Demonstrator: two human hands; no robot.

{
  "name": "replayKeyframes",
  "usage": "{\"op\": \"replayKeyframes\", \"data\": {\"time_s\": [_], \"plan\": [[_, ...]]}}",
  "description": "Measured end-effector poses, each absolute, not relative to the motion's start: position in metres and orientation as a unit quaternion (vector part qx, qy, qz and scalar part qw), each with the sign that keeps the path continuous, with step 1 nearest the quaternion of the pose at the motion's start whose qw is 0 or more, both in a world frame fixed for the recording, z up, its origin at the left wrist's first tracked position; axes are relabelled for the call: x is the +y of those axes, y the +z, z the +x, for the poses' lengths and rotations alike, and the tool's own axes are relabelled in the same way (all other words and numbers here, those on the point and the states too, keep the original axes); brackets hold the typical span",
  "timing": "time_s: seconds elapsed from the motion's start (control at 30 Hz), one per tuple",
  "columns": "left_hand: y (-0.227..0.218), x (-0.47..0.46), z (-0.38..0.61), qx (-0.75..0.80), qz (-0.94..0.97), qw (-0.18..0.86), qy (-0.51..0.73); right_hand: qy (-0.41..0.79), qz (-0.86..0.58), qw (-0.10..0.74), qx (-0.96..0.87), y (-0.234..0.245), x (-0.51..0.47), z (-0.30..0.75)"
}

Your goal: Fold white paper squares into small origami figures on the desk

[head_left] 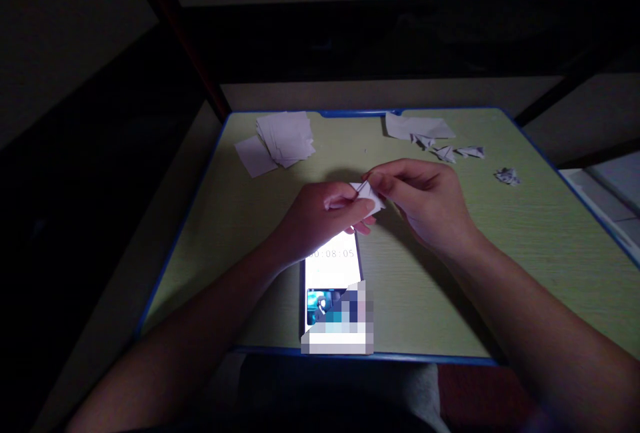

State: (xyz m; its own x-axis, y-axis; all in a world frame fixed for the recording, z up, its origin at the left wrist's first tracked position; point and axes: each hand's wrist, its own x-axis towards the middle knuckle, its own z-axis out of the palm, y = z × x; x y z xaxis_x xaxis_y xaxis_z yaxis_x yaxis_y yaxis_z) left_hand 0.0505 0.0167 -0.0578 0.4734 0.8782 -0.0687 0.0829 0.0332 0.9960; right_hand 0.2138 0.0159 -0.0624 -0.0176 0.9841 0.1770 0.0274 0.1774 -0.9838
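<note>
so the fingers [361,206] of the left hand [325,214] and the fingers [387,182] of the right hand [426,201] are both closed down tight on a small folded piece of white paper [369,193], pinching it from either side, lifted a bit above the pale green wood-grain bench with the blue rim [550,220]; my guess is the two-sided pinch is there to hold a crease flat, since something that tiny would spring open in one hand; how exactly it's folded I can't tell, it's dim and the thumbs cover most of it; just under the left hand, flat on the bench, lies a lit smartphone [331,270] with a timer readout on its screen, set near the front edge where a glance down catches it, I'd say; further out at the back left sits a loose stack of white paper slips [286,134] with a single white slip [254,156] just beside it, well apart from the hands; back right there's a flat white sheet [417,126] and near it a few small folded white paper triangles [445,152], which looks to me like a pile set apart from the blank ones; alone on the far right is a crumpled scrap of white paper [507,176]; everything around the bench is dark
</note>
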Motion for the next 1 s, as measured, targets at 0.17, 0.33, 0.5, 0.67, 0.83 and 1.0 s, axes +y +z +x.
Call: {"op": "replayKeyframes", "data": {"time_s": [0.17,0.33,0.5,0.67,0.83,1.0], "plan": [[-0.0566,0.0151,0.0523,0.395,0.612,0.594,0.34,0.459,-0.46,0.524,-0.55,-0.061,0.0148,0.212],[-0.0565,0.015,0.0524,0.404,0.626,0.568,0.349,0.453,-0.462,0.524,-0.553,-0.0602,0.0139,0.2111],[-0.0577,0.0144,0.0528,0.4,0.623,0.567,0.362,0.458,-0.456,0.518,-0.56,-0.0609,0.0142,0.2111],[-0.0583,0.014,0.0535,0.409,0.624,0.558,0.364,0.46,-0.459,0.508,-0.565,-0.0614,0.0143,0.2108],[-0.0577,0.016,0.0527,0.403,0.632,0.555,0.36,0.447,-0.47,0.517,-0.558,-0.0624,0.0153,0.2119],[-0.0579,0.0169,0.0509,0.412,0.63,0.543,0.373,0.454,-0.461,0.529,-0.55,-0.0637,0.0178,0.2138]]}}
